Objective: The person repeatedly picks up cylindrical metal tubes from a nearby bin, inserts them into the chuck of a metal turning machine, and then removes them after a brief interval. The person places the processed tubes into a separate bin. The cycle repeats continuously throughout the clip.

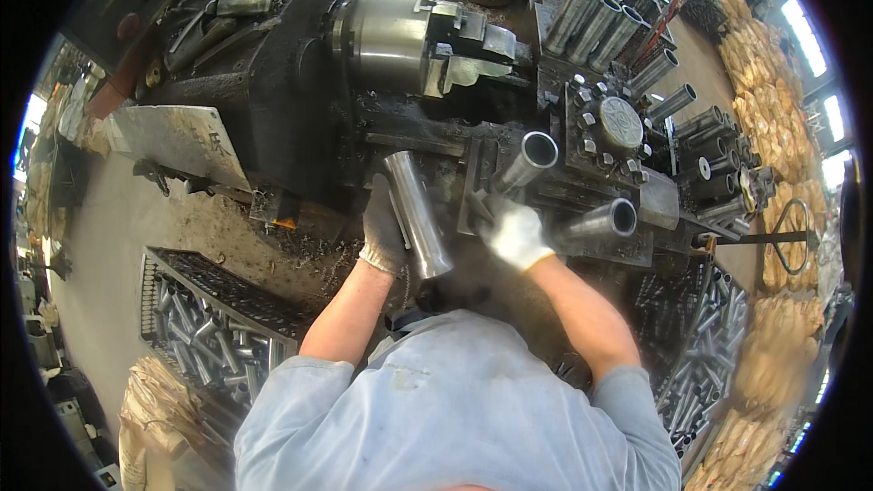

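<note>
My left hand point(382, 232), in a dark, soiled work glove, grips a shiny metal tube point(417, 214). The tube stands tilted in front of my body, its upper end leaning left. My right hand point(516, 235), in a glove with a white back, reaches to the machine between two upright tubes. One tube point(526, 164) rises just beyond the fingers; another tube point(597, 221) leans to the right of the hand. The right fingertips look dark and blurred, so whether they hold anything is unclear. Ahead, the lathe chuck point(391, 36) shows its stepped jaws with no tube between them.
A square tool post point(609, 125) with several bolts sits right of the chuck. More tubes point(596, 27) stand behind it, and others point(718, 159) at its right. Mesh bins of metal parts flank me, left point(214, 259) and right point(705, 345). A pale metal plate point(182, 141) juts out at left.
</note>
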A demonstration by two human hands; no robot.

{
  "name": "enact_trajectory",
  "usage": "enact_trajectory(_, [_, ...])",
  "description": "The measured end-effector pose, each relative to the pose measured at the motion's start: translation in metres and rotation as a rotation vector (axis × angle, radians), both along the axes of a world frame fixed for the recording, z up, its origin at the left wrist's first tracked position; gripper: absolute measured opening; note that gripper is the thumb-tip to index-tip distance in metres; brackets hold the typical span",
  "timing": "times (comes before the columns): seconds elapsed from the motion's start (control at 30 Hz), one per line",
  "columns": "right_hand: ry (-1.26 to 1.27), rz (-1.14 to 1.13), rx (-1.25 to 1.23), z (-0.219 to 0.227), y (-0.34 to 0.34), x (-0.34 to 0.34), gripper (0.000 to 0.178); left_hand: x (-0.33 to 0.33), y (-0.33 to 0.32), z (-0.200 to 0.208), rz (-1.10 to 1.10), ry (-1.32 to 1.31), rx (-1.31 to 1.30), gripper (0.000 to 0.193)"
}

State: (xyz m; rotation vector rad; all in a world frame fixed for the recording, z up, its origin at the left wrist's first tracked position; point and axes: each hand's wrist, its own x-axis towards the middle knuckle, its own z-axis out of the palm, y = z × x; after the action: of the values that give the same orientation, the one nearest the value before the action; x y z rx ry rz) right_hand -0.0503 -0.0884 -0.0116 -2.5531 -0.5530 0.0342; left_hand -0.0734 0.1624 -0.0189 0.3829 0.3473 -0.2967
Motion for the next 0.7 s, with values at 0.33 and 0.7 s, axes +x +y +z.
enact_trajectory(0.33, [0.717,-0.177,0.401,0.161,0.046,0.012,0.088,0.001,-0.050,0.093,0.052,-0.560,0.187,0.089])
enact_trajectory(0.7, [-0.495,0.282,-0.835,0.251,-0.064,0.249,0.059,0.077,-0.121,0.016,0.064,-0.948,1.720,0.045])
